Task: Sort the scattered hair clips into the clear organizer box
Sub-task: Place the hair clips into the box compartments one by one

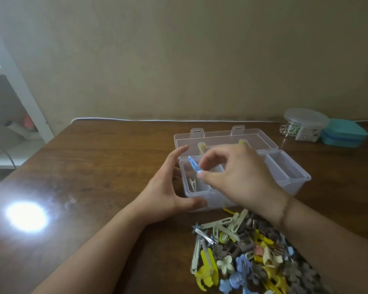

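Observation:
The clear organizer box (289, 170) stands open on the brown table, its lid (225, 137) laid back behind it. My right hand (236, 177) hovers over the box and pinches a blue snap clip (193, 165) above the left compartment. A pale clip (192, 183) lies in that compartment. My left hand (170, 187) rests against the box's left front corner, fingers spread, thumb along the front wall. A pile of hair clips (249, 253) in green, yellow, blue and brown lies in front of the box, under my right forearm.
At the table's back right stand a round clear container (304, 124) with small items and a teal case (344, 133). A white cable (136, 119) runs along the table's rear edge. White shelving (19, 88) stands left. A bright light reflection (27, 216) marks the tabletop's left.

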A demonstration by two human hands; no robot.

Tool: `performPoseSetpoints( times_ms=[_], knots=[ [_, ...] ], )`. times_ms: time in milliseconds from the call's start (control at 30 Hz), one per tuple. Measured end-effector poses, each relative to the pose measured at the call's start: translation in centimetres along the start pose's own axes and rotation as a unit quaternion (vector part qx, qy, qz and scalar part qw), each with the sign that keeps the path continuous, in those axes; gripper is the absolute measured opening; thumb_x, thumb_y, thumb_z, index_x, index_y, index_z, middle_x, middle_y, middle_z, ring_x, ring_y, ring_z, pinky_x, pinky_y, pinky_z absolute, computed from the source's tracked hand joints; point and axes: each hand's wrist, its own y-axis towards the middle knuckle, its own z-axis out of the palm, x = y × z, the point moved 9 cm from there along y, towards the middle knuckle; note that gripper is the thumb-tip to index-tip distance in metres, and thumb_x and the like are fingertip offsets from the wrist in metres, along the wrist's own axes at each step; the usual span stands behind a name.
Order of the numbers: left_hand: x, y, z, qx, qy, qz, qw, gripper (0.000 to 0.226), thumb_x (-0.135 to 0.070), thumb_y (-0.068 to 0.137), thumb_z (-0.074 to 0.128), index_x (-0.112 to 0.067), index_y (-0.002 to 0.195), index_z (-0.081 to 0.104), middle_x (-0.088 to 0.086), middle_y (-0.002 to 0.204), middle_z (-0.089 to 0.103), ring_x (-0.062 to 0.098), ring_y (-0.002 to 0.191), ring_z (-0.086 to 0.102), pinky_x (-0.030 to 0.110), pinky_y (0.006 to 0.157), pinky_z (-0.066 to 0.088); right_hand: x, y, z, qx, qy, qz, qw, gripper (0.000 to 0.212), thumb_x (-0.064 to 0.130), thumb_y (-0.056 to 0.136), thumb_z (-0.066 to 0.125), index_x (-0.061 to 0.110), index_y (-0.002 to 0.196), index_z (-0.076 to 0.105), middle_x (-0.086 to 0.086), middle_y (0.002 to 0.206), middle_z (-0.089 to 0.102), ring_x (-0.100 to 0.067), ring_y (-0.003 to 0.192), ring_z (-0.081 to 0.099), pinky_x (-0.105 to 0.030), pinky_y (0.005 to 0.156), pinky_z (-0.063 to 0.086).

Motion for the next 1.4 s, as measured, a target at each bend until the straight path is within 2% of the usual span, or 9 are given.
performPoseSetpoints(
  times_ms=[133,267,433,633,867,1033,1100,1200,1400],
  knots=[
    [-0.1,0.1,0.0,0.009,-0.005,-0.004,1.000,0.110,-0.035,0.065,0.090,-0.055,0.144,0.016,-0.023,0.132,0.049,-0.003,0.120,0.051,0.018,0.098,0.044,1.2,0.9,2.4,0.047,-0.117,-0.030,0.992,0.010,0.040,0.085,0.065,0.034,0.087,0.072,0.015,0.084,0.070,-0.003,0.081,0.062,-0.029,0.072,0.055],
    [0.1,0.3,-0.1,0.008,-0.014,0.000,1.000,0.109,-0.033,0.065,0.090,-0.052,0.145,0.018,-0.014,0.134,0.051,0.004,0.120,0.054,0.016,0.096,0.046,2.6,-1.0,0.1,0.025,-0.082,-0.103,0.991,0.017,0.043,0.087,0.058,0.033,0.089,0.072,0.017,0.081,0.069,0.000,0.076,0.061,-0.026,0.071,0.054],
    [0.2,0.7,-0.2,0.008,-0.022,-0.003,1.000,0.111,-0.032,0.066,0.090,-0.052,0.146,0.015,-0.015,0.135,0.048,-0.003,0.117,0.053,0.008,0.090,0.044,2.6,-5.4,3.1,0.234,-0.196,-0.118,0.945,0.034,0.054,0.088,0.054,0.038,0.118,0.060,0.016,0.107,0.066,-0.005,0.099,0.058,-0.028,0.082,0.046],
    [0.2,1.0,0.1,0.008,-0.022,0.000,1.000,0.118,-0.034,0.065,0.090,-0.057,0.145,0.007,-0.022,0.130,0.047,-0.005,0.116,0.053,0.012,0.092,0.047,2.5,-6.3,5.1,0.210,-0.245,-0.065,0.944,0.029,0.035,0.095,0.047,0.032,0.123,0.040,0.006,0.120,0.059,-0.027,0.108,0.057,-0.039,0.076,0.038],
    [0.3,0.9,0.1,0.018,-0.024,-0.001,1.000,0.118,-0.039,0.064,0.090,-0.061,0.143,0.006,-0.030,0.131,0.041,-0.008,0.115,0.051,0.014,0.093,0.048,2.4,-6.8,5.9,0.218,-0.316,-0.051,0.922,0.029,0.016,0.098,0.042,0.026,0.125,0.041,0.001,0.120,0.060,-0.026,0.110,0.059,-0.036,0.080,0.043],
    [0.3,1.0,0.1,0.017,-0.028,-0.002,0.999,0.118,-0.039,0.063,0.090,-0.061,0.143,0.006,-0.029,0.131,0.042,-0.007,0.115,0.051,0.012,0.093,0.047,2.7,-6.4,3.7,0.175,-0.220,-0.027,0.959,0.019,0.031,0.093,0.051,0.037,0.109,0.044,0.011,0.106,0.063,-0.009,0.096,0.058,-0.029,0.081,0.048],
    [0.2,1.0,0.2,0.019,-0.028,-0.002,0.999,0.118,-0.039,0.063,0.090,-0.061,0.143,0.005,-0.026,0.132,0.043,-0.007,0.116,0.051,0.010,0.093,0.047,2.4,-6.0,2.2,0.168,-0.159,-0.001,0.973,0.018,0.034,0.088,0.062,0.040,0.103,0.053,0.018,0.097,0.066,0.003,0.080,0.058,-0.014,0.067,0.045],
    [0.2,1.0,0.1,0.020,-0.026,0.001,0.999,0.120,-0.039,0.062,0.090,-0.060,0.143,0.005,-0.017,0.134,0.045,0.001,0.118,0.053,0.020,0.099,0.046,1.6,-4.4,0.5,0.157,-0.008,0.054,0.986,0.019,0.024,0.081,0.075,0.038,0.087,0.064,0.032,0.089,0.064,0.014,0.066,0.057,-0.009,0.051,0.043],
    [0.0,0.8,0.1,0.020,-0.022,-0.008,1.000,0.118,-0.036,0.064,0.090,-0.061,0.143,0.006,-0.013,0.137,0.044,0.004,0.117,0.053,0.035,0.102,0.050,-0.2,1.5,0.8,0.071,0.064,0.080,0.992,0.015,0.016,0.076,0.080,0.026,0.081,0.070,0.006,0.076,0.072,-0.002,0.070,0.066,-0.008,0.052,0.045]
  ],
)
